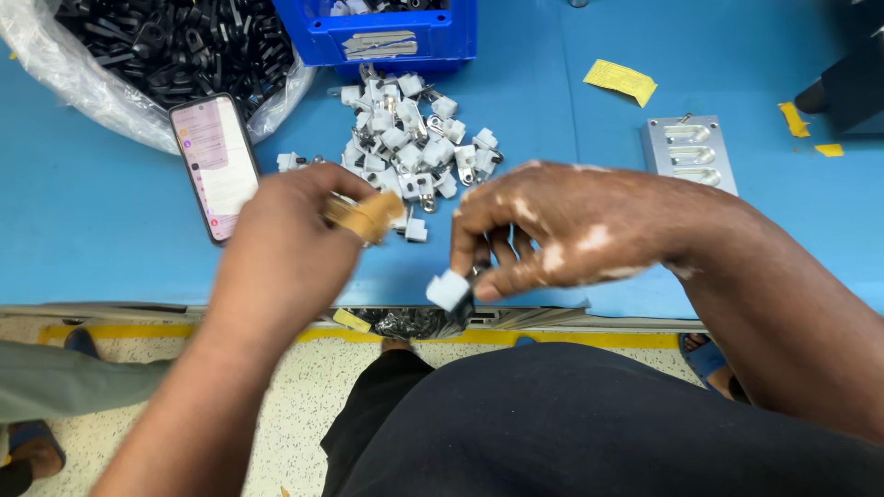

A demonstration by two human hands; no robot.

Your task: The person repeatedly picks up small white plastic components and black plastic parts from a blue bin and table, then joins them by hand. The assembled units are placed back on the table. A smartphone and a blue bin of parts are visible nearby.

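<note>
Fingers [497, 253] of the right hand [552, 230] curl down and pinch one small white block [448, 290] with a dark metal piece under it, held just over the near table edge. Left hand [290, 244] is blurred; its fingers close narrowly around one tan, taped piece [366, 217], though how firmly I cannot tell.

Just beyond both hands lies one pile of parts [405, 143], too many to count, each a small white plastic cube with a shiny metal loop or tab. One stray white cube [416, 230] sits apart, between the hands and the pile.

All rest on one smooth blue table [92, 212]. Left of the pile lies one phone [216, 166], flat, screen lit pale pink. Behind it, one clear plastic bag [110, 101] gapes open, full of matte black pieces [175, 41]. One blue plastic bin [387, 37] stands behind the pile, with a pale rectangular label on its front wall. To the right sits one silvery metal block [691, 152] with three oblong hollows. One yellow paper slip [622, 81] lies beyond it, and two small yellow tape scraps [806, 129] lie near the right edge.

Below the table edge runs one yellow floor line [120, 331] across speckled flooring. Another person's sandalled foot [37, 442] shows at far left.
</note>
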